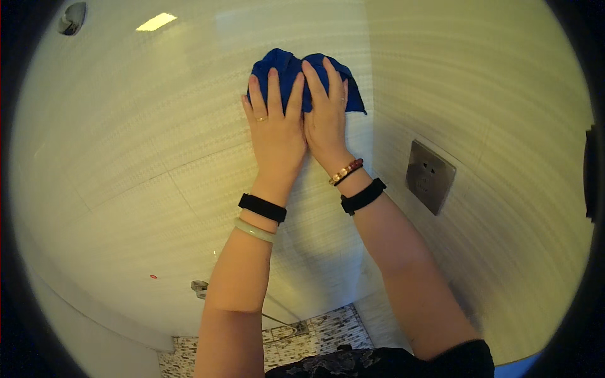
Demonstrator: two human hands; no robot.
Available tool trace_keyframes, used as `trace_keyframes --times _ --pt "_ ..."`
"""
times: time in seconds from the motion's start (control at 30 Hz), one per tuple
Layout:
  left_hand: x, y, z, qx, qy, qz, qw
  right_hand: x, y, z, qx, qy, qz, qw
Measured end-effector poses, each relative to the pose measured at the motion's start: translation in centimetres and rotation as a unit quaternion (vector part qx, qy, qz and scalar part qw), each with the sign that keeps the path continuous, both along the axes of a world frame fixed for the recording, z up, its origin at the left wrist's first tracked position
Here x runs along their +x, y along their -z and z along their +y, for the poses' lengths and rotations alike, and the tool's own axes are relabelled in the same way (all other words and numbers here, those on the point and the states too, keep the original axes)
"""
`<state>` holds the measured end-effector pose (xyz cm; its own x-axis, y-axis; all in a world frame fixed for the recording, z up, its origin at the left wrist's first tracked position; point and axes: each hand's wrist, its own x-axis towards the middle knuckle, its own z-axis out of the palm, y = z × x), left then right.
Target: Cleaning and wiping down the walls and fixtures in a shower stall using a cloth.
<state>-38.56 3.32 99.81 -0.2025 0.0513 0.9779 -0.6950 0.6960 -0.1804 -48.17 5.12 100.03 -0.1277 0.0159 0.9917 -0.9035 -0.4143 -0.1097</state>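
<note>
A dark blue cloth (287,63) lies bunched against the pale tiled wall (208,126), close to the inner corner. Both of my hands press it flat to the tiles, side by side and touching at the thumbs. My left hand (277,135) has its fingers spread over the cloth's left part, with a ring on one finger. Over the right part rest the outstretched fingers of my right hand (326,123). Black straps circle both wrists, along with a pale bangle on the left and a beaded bracelet on the right.
On the adjoining right wall sits a metal socket plate (431,177). A chrome fitting (200,289) sticks out low beside my left forearm, and another metal fitting (72,19) is at the upper left. Mosaic-patterned floor (183,359) shows below.
</note>
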Motion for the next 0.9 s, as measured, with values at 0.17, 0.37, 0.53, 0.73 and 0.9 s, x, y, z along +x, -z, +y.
trace_keyframes --times 0.17,0.37,0.53,0.73,0.9 --pt "-1.2 2.8 -0.7 0.033 -0.010 0.001 0.999 -1.4 2.7 -1.5 0.002 -0.011 0.000 1.000" --pt "-2.8 7.2 -2.5 0.068 -0.013 -0.018 0.997 -3.2 7.3 -3.1 0.038 -0.021 -0.009 0.999" --pt "-2.4 11.4 -3.6 0.098 -0.036 -0.041 0.994 -3.1 11.7 -4.3 0.082 -0.015 -0.019 0.996" --pt "-2.2 16.3 -4.1 0.193 -0.053 -0.088 0.976 -3.8 17.3 -5.2 0.169 -0.037 -0.015 0.985" --pt "-1.3 18.7 -4.3 0.261 -0.068 -0.111 0.956 -3.8 19.6 -4.6 0.271 -0.068 0.011 0.960"
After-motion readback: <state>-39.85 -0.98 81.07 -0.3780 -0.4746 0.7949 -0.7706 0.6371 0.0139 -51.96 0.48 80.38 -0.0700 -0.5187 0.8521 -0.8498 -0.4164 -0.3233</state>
